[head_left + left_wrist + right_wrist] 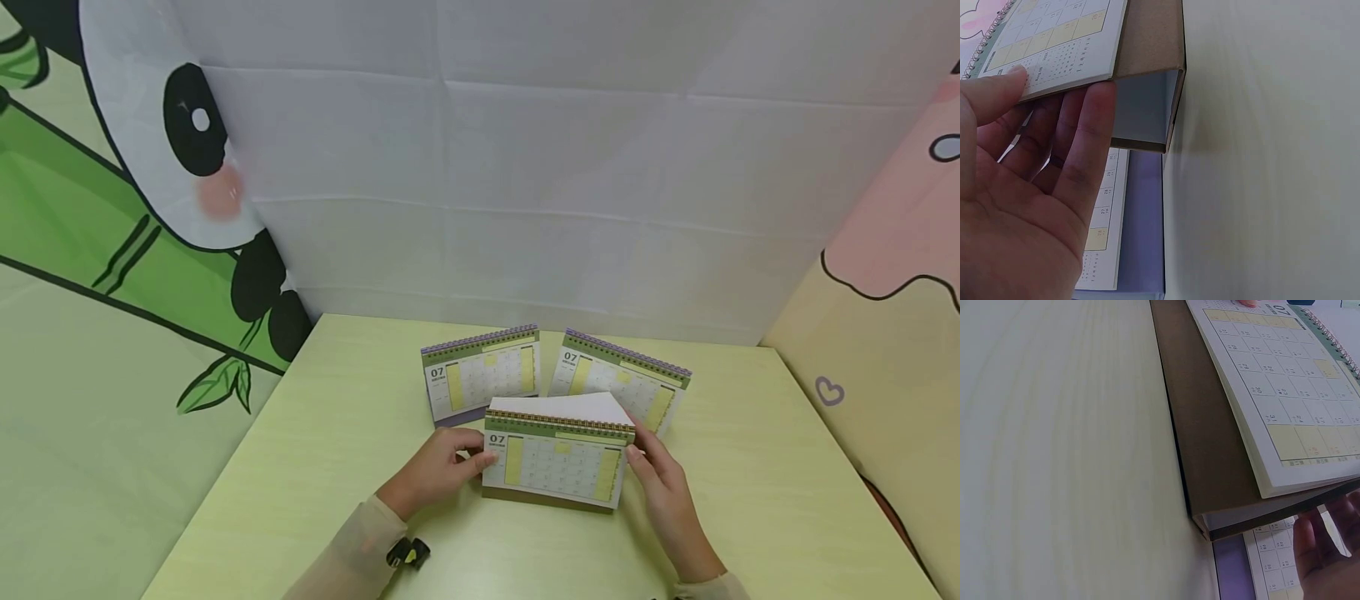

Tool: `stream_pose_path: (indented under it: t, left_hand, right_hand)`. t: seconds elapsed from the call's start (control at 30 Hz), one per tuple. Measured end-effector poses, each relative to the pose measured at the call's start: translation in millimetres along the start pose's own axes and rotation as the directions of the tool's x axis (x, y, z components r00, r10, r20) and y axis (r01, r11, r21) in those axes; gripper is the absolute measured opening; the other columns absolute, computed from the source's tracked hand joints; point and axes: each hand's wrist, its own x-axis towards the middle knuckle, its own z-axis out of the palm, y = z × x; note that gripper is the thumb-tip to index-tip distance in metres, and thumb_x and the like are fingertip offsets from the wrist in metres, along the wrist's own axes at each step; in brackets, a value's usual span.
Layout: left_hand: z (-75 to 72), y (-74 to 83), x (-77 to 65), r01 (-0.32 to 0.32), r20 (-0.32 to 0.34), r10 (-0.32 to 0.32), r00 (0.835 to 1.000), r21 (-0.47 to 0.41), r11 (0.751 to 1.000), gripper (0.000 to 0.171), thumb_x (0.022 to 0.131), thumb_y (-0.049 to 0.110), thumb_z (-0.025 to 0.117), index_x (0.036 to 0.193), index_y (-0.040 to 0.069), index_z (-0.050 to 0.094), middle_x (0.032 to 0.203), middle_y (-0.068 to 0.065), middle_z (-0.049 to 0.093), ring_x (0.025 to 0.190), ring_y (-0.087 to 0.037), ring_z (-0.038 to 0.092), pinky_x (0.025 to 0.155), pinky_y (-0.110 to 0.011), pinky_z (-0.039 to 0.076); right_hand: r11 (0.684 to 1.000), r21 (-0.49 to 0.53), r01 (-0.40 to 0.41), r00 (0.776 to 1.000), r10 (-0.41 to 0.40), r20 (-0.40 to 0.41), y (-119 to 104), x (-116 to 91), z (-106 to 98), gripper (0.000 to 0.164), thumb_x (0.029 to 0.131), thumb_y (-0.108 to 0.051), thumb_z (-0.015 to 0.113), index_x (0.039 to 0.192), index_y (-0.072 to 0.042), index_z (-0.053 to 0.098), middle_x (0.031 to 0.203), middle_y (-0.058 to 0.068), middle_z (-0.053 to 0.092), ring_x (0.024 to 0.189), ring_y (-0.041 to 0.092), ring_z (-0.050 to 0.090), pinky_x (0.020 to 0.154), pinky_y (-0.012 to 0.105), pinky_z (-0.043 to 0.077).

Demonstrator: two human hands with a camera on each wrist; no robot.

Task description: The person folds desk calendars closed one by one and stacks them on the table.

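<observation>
A spiral-bound desk calendar (pixel 558 465) with a brown base, its page marked 07, stands tented near the table's middle. My left hand (pixel 441 468) holds its left edge, thumb on the page and fingers behind; the left wrist view shows the same thumb-and-finger grip on the page block above the brown base (pixel 1150 37). At the opposite edge my right hand (pixel 666 492) grips the right end, thumb in front and fingers behind. In the right wrist view, the fingers (pixel 1307 544) reach around the calendar's end, and part of that hand lies out of frame.
Two similar calendars with purple bases stand behind, one angled at the left (pixel 487 379) and one at the right (pixel 588 375), the latter partly covered. They rest on a pale yellow table (pixel 300 467). A white cloth (pixel 525 167) hangs at the back, with cartoon-printed cloths at both sides.
</observation>
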Motion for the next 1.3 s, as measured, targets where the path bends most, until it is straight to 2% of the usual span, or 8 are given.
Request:
stream_pose_path:
  t: [0.4,1.3]
  left_hand:
    - [-0.2,0.7,-1.1,-0.001,0.001,0.001,1.0,-0.003,1.0,0.021,0.117,0.021,0.075,0.121,0.005,0.089,0.126,-0.015,0.089,0.095,-0.009,0.066,0.081,-0.022,0.059]
    - [-1.0,4.8,-3.6,0.006,-0.004,-0.006,1.0,-0.011,1.0,0.022,0.118,0.02,0.074,0.123,0.004,0.088,0.126,-0.015,0.089,0.096,-0.009,0.065,0.082,-0.022,0.059]
  right_hand:
    - [0.999,-0.034,-0.001,1.0,0.001,-0.008,-3.4,-1.7,2.2,0.055,0.127,-0.008,0.046,0.181,0.001,0.041,0.153,-0.028,0.067,0.132,-0.007,0.065,0.109,0.009,0.051]
    - [0.999,-0.052,-0.008,1.0,0.008,0.007,-9.3,-3.6,3.3,0.061,0.126,-0.007,0.047,0.186,-0.007,0.035,0.155,-0.023,0.063,0.129,-0.001,0.066,0.109,0.01,0.052]
